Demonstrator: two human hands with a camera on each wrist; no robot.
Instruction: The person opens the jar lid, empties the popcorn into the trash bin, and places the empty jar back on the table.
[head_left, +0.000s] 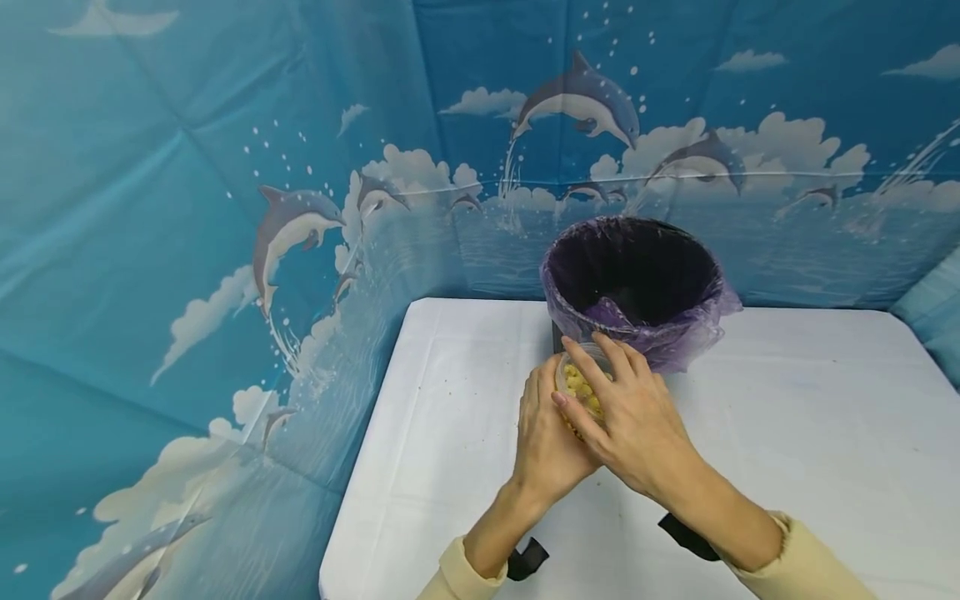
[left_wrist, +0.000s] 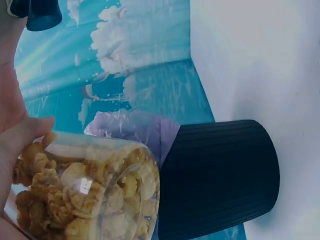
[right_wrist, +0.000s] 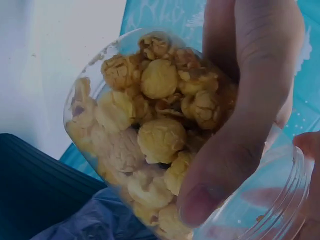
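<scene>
A clear plastic jar (head_left: 577,385) of caramel popcorn is between both hands, in front of the bin. My left hand (head_left: 551,442) grips it round the side; in the right wrist view its thumb lies along the wall of the jar (right_wrist: 162,132). Over the top, my right hand (head_left: 641,421) spans the rim with bent fingers and thumb. The right wrist view shows screw threads (right_wrist: 285,200) at the rim, with right fingertips right beside them. Popcorn (left_wrist: 75,195) fills much of the jar in the left wrist view.
Behind the hands, a black bin (left_wrist: 220,175) with a purple bag (head_left: 678,342) folded over its rim stands at the table's back edge. Small crumbs dot the white table (head_left: 442,467). A dolphin-print curtain (head_left: 300,225) hangs behind and to the left.
</scene>
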